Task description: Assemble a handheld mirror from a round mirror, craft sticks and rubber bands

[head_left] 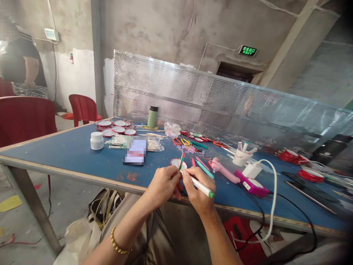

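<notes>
My left hand (164, 182) is closed in a pinch on a small flat stick (181, 161) coloured green and red, held upright near the table's front edge. My right hand (199, 191) is closed on a white marker pen (202, 187) with a green end, its tip at the stick. Just behind the hands a small round white disc with a red rim (176, 163) lies on the blue table (68, 154). Loose red and green sticks (202, 166) lie to the right of the disc.
A white jar (97, 140), round red-rimmed discs (116, 127), a green flask (152, 117), a phone (136, 154), a pink tool (224, 171), a cup of pens (242, 155) and a white cable (271, 191) sit on the table. Perforated metal screen (220, 106) behind. Red chairs (24, 117) and a person (22, 66) at left.
</notes>
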Demonstrator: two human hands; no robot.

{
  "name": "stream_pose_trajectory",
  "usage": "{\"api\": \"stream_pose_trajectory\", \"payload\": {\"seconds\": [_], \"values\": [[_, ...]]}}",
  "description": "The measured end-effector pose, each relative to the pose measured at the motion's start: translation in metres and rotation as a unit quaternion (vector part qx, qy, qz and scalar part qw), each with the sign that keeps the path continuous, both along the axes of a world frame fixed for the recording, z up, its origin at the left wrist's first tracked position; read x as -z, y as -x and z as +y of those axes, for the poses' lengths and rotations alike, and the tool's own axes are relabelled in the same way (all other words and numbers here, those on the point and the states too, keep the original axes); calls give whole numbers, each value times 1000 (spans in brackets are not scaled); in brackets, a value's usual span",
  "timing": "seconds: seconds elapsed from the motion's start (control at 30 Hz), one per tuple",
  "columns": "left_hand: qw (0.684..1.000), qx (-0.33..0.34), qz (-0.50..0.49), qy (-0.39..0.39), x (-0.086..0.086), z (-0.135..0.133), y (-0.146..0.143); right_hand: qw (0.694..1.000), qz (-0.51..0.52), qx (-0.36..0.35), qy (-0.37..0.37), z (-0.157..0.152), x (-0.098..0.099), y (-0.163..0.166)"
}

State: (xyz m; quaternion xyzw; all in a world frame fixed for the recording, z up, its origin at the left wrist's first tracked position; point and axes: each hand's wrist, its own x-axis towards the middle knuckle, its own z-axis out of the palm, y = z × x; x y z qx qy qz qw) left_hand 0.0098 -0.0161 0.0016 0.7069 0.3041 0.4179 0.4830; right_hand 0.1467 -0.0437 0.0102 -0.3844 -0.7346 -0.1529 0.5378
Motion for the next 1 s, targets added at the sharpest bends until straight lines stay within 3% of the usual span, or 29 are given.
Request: {"api": "stream_pose_trajectory", "payload": {"seconds": [0.33, 1.0], "values": [[999, 21, -17, 29, 2, 0, 0, 998, 54, 3, 21, -2, 2, -2], [1000, 12, -4, 24, -1, -1, 1, 1000, 20, 10, 15, 0, 0, -1]]}}
